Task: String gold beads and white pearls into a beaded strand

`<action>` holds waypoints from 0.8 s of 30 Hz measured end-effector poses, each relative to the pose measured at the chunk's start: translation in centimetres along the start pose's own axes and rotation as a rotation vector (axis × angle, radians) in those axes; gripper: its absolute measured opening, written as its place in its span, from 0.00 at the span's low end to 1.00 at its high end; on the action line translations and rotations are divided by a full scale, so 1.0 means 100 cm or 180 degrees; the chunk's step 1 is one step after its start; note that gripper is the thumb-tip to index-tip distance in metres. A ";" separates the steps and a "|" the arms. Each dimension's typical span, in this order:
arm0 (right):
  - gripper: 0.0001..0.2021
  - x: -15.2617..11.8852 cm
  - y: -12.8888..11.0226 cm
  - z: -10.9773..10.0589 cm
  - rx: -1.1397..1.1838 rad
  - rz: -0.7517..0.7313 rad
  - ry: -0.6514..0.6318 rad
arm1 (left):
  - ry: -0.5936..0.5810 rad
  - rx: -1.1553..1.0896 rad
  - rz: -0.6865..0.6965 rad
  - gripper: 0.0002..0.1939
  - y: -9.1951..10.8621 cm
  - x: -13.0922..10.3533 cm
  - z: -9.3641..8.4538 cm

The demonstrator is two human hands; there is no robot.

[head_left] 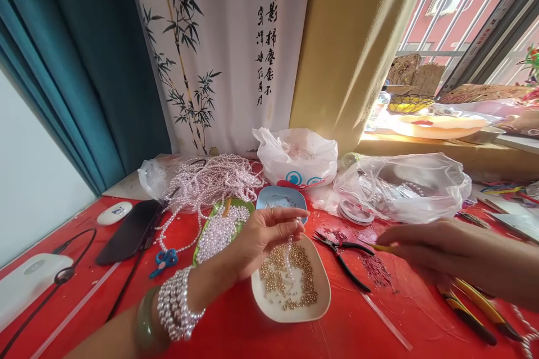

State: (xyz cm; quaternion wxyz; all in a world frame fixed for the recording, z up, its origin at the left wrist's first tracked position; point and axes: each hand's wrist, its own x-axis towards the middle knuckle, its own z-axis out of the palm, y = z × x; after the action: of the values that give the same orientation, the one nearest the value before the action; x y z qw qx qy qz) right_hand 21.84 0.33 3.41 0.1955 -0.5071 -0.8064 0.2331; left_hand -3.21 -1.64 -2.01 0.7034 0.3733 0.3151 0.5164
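Observation:
My left hand (269, 235) is closed in a pinch on a short strand of pearl beads (288, 258), which hangs over a white dish (324, 291) of gold beads (309, 277). Over the right side of the table is my right hand (433, 247), its fingers closed round something thin and yellow (384, 248). Black-handled pliers (347, 261) lie between the two hands. Behind my left wrist, a green tray (249, 206) holds loose pearl beads (219, 235). A blue dish (273, 193) with small pieces stands behind my left fingertips.
Long pearl strands (219, 176) are heaped at the back left, near a phone (128, 233) and blue scissors (165, 261). Plastic bags (297, 151) stand at the back. Yellow-black pliers (467, 314) and scattered dark red bits (378, 272) lie on the right.

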 end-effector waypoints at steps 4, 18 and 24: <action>0.17 0.015 -0.033 0.021 0.1153 0.0251 -0.0944 | -0.0013 0.0085 0.0058 0.12 -0.001 0.000 0.001; 0.19 0.020 -0.047 0.054 0.1846 0.0415 -0.1102 | -0.0004 0.1119 0.0375 0.12 -0.001 -0.002 0.000; 0.19 0.023 -0.042 0.057 0.1741 0.0239 -0.1246 | -0.0073 0.1344 0.0399 0.12 0.000 -0.004 0.001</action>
State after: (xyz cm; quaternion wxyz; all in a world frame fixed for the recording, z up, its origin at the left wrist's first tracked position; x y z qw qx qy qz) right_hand 14.71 -0.20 1.37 0.1570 -0.4109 -0.7170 0.5408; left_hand -3.28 -2.05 -1.93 0.5796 0.5370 0.3844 0.4774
